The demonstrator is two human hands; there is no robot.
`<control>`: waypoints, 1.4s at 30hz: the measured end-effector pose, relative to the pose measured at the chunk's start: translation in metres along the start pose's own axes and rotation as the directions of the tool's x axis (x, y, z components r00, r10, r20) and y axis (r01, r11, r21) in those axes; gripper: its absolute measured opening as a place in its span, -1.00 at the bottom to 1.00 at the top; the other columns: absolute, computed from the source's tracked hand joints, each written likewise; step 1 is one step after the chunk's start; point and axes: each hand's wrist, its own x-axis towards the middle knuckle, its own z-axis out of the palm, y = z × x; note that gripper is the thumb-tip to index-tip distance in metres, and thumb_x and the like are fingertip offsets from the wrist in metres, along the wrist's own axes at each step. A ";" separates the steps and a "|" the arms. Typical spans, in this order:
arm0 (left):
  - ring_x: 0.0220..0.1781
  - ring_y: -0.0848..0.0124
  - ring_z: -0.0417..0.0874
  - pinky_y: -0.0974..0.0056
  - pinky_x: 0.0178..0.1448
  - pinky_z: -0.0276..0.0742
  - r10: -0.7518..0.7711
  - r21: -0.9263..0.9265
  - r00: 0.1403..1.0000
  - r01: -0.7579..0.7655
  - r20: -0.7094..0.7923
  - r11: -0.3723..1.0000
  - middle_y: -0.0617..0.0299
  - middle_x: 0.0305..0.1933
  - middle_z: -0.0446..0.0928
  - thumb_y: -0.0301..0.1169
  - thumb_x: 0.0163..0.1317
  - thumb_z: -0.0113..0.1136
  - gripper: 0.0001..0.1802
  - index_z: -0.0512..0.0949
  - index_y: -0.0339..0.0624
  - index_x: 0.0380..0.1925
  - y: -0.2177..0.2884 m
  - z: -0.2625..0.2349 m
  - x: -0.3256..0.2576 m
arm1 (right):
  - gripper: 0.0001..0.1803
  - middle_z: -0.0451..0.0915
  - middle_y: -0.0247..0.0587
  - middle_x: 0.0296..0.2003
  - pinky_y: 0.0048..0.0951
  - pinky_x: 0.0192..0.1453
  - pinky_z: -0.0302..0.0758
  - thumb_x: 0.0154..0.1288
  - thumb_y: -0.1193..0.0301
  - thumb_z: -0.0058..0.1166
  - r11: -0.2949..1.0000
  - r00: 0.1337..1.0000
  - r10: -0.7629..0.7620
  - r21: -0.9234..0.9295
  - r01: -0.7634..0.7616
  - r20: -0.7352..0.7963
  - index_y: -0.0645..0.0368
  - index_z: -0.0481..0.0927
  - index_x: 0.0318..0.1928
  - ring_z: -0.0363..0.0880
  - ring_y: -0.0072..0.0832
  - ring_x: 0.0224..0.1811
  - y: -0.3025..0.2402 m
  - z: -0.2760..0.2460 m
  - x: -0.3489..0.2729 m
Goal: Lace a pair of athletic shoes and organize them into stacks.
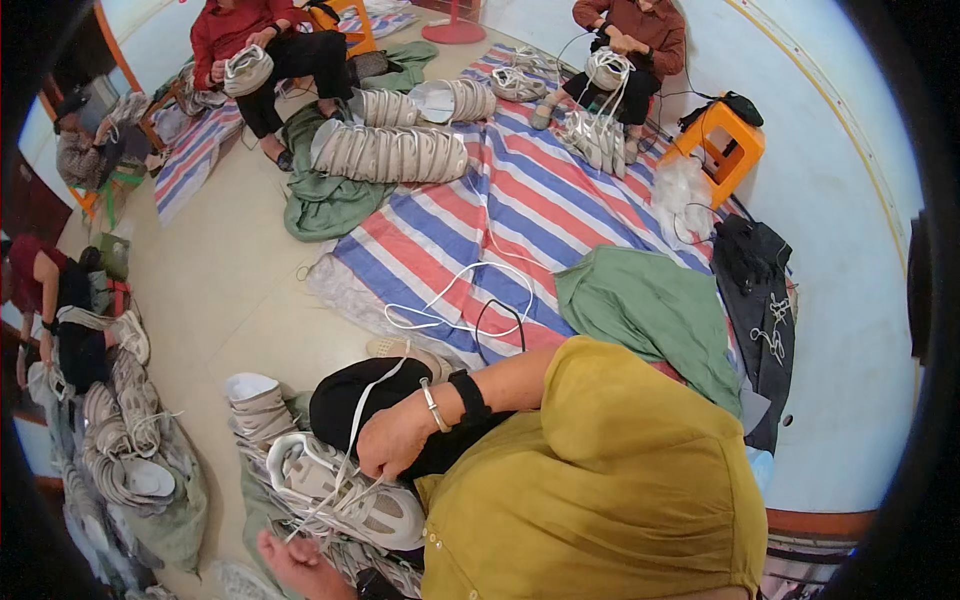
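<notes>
A beige and white sneaker (392,515) rests on its side across my lap, its white shoelace (345,470) partly strung and trailing loose. Above the sneaker's tongue, my right hand (395,440), with a bangle and a black band at the wrist, is closed on the shoelace. Part of that lace runs up past my knuckles over the black trouser leg. My left hand (300,568) is low in the view, fingers pinched together by the lace strands beyond the sneaker's far side. A stack of nested beige shoes (258,405) stands beside the sneaker.
Rows of nested shoes (390,153) lie on a striped tarp (430,235). A green cloth (640,300) and loose white cord (455,325) lie nearer. An orange stool (722,140) stands by the wall. Other people sit working on shoes; more shoes (120,440) are at left.
</notes>
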 end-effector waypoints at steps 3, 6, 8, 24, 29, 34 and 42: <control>-0.11 0.23 0.46 0.23 0.02 0.39 0.099 -0.113 0.992 -0.108 -0.080 0.988 0.06 -0.23 0.38 -0.43 0.24 0.08 -0.62 0.36 -0.20 0.07 0.017 0.024 -0.007 | -0.74 0.51 0.05 -0.52 -0.11 -0.28 0.39 -0.02 0.29 0.19 0.999 0.999 -0.033 0.002 0.033 -0.004 0.24 0.53 -0.43 0.47 -0.03 -0.35 0.006 0.001 0.009; -0.61 0.56 0.32 0.46 -0.56 0.37 0.363 0.310 0.539 -0.190 -0.760 0.931 0.34 -0.63 0.29 -0.28 0.41 -0.10 -0.86 0.43 -0.01 -0.27 0.030 0.073 -0.005 | -0.77 0.52 0.00 -0.57 -0.18 -0.38 0.43 0.02 0.34 0.17 0.991 0.983 -0.131 0.021 0.135 -0.132 0.25 0.56 -0.37 0.55 -0.16 -0.47 0.016 0.007 0.029; -0.69 0.57 0.26 0.47 -0.59 0.35 0.384 0.321 0.370 -0.222 -0.846 0.921 0.40 -0.70 0.24 -0.25 0.43 -0.16 -0.76 0.40 -0.07 -0.39 0.033 0.093 -0.006 | -0.78 0.59 -0.12 -0.54 -0.37 -0.56 0.46 0.09 0.40 0.13 0.919 1.000 -0.025 0.394 0.025 -0.005 0.29 0.58 -0.27 0.58 -0.39 -0.61 0.011 0.002 0.029; -0.69 0.43 0.36 0.24 -0.49 0.47 0.294 0.127 0.495 -0.343 -0.818 0.931 0.31 -0.74 0.32 -0.10 0.45 -0.27 -0.46 0.32 -0.05 -0.72 0.045 0.046 -0.048 | -0.72 0.68 -0.18 -0.42 -0.57 -0.64 0.51 0.13 0.47 0.10 0.686 0.995 0.009 0.723 -0.078 0.099 0.32 0.55 -0.13 0.63 -0.54 -0.58 0.011 -0.005 0.031; -0.69 0.44 0.37 0.25 -0.50 0.48 0.283 0.102 0.536 -0.343 -0.795 0.934 0.32 -0.75 0.30 -0.09 0.45 -0.28 -0.45 0.29 -0.03 -0.74 0.046 0.060 -0.044 | -0.74 0.68 -0.17 -0.41 -0.57 -0.63 0.51 0.15 0.46 0.11 0.681 0.996 -0.009 0.730 -0.060 0.091 0.31 0.55 -0.14 0.64 -0.54 -0.58 0.011 -0.005 0.030; -0.70 0.46 0.35 0.30 -0.55 0.47 0.300 0.118 0.513 -0.356 -0.804 0.927 0.31 -0.75 0.30 -0.06 0.44 -0.28 -0.46 0.27 -0.01 -0.73 0.048 0.064 -0.045 | -0.73 0.68 -0.15 -0.39 -0.58 -0.63 0.50 0.19 0.44 0.09 0.661 0.996 -0.013 0.748 -0.061 0.093 0.30 0.54 -0.11 0.65 -0.53 -0.55 0.013 -0.003 0.031; -0.70 0.47 0.27 0.35 -0.59 0.42 0.397 0.226 0.447 -0.388 -0.801 0.893 0.32 -0.76 0.19 -0.16 0.46 -0.29 -0.52 0.25 -0.03 -0.68 0.043 0.083 -0.031 | -0.70 0.67 -0.17 -0.34 -0.53 -0.62 0.52 0.19 0.41 0.13 0.630 0.996 -0.042 0.775 -0.040 0.085 0.29 0.53 -0.08 0.66 -0.49 -0.51 0.016 -0.004 0.030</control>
